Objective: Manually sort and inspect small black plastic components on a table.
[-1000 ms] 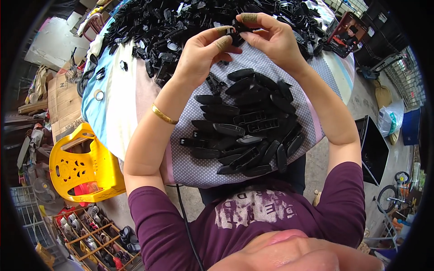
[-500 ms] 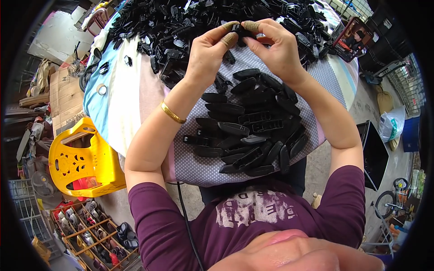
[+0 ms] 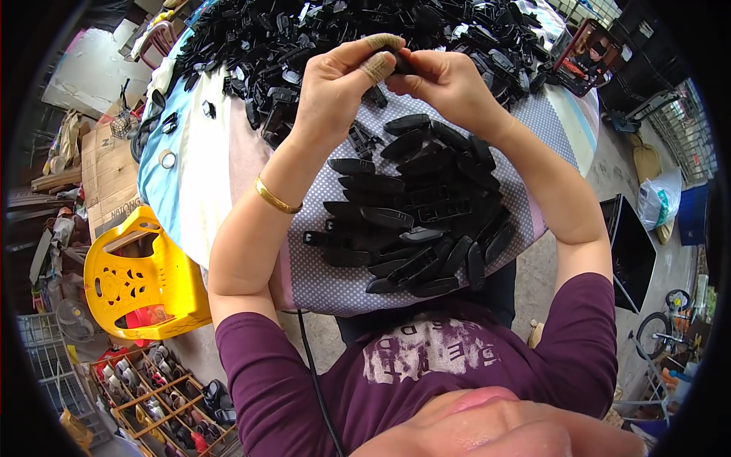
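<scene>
far left, on the floor: a yellow plastic chair [image 3: 137, 278] stands beside the table, with a wooden rack of small items [image 3: 164, 396] below it and flattened cardboard [image 3: 106, 179] above it. the table [image 3: 190, 175] carries a light blue and pale cloth on its left part and a dotted lilac cloth under the work area. a loose heap of black plastic parts [image 3: 304, 46] covers the far side of the table from left to right. left hand [image 3: 339, 84]: raised over the table edge of the heap, fingers curled, thumb and taped forefinger pinched together on a small black plastic piece [image 3: 401, 62]; a gold bangle [image 3: 276, 199] sits on the left wrist. right hand [image 3: 449, 84]: just right of the left hand and touching it at the fingertips, closed on the same small black plastic piece from the other side. the piece is held in the air between both hands, above the near rim of the heap, and is mostly hidden by the fingers. below the hands, a stacked group of finished black casings [image 3: 419, 213] lies on the dotted cloth, between the two forearms. far right: a dark red box [image 3: 582, 53] rests at the table's far corner, a black flat panel [image 3: 632, 251] stands on the floor, and a bicycle wheel [image 3: 655, 335] shows near the rim.
</scene>
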`<action>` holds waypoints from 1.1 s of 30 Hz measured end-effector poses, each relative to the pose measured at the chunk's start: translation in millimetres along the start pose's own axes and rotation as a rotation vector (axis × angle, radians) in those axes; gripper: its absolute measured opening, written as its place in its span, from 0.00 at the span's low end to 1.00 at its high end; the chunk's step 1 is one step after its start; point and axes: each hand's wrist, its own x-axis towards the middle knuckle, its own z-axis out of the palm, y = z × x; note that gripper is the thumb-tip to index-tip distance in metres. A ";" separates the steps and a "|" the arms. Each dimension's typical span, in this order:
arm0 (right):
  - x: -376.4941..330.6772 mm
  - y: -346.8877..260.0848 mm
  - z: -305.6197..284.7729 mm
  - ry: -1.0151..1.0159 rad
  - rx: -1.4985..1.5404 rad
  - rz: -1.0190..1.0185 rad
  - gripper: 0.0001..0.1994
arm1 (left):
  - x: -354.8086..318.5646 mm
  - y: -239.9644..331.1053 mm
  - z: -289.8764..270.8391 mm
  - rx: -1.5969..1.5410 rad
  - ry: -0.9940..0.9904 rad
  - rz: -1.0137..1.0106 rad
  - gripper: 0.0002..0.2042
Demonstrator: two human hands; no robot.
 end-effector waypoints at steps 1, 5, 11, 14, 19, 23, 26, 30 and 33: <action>-0.9 0.3 1.1 0.039 -0.011 -0.039 0.12 | -0.1 2.0 0.9 0.004 -0.001 0.020 0.10; 9.8 -12.2 -16.8 -0.200 -0.172 -0.007 0.12 | -0.9 4.5 -1.0 0.003 0.026 -0.007 0.10; -14.8 34.6 -158.7 0.160 -1.151 0.168 0.16 | -11.3 36.6 27.6 0.574 -0.509 -0.107 0.22; -13.5 49.6 -166.3 0.063 -1.243 0.461 0.20 | -17.9 39.7 28.8 0.705 -0.668 -0.018 0.21; -4.8 59.1 -154.7 -0.004 -1.163 0.548 0.19 | -2.9 8.1 -9.5 1.121 -0.445 0.299 0.12; -5.8 61.7 -162.3 0.107 -1.160 0.410 0.13 | -4.4 -16.2 -25.1 1.498 -0.480 0.411 0.14; -6.4 52.5 -165.1 0.259 -1.147 0.086 0.11 | -0.9 -19.9 -16.1 1.510 -0.457 0.408 0.14; 11.6 3.4 -80.2 0.258 -0.120 -0.046 0.11 | -2.9 -17.4 -14.2 1.175 -0.248 0.280 0.11; 11.0 -9.0 -40.6 0.185 -0.254 -0.424 0.18 | 4.0 -17.2 -2.4 0.867 -0.156 0.116 0.09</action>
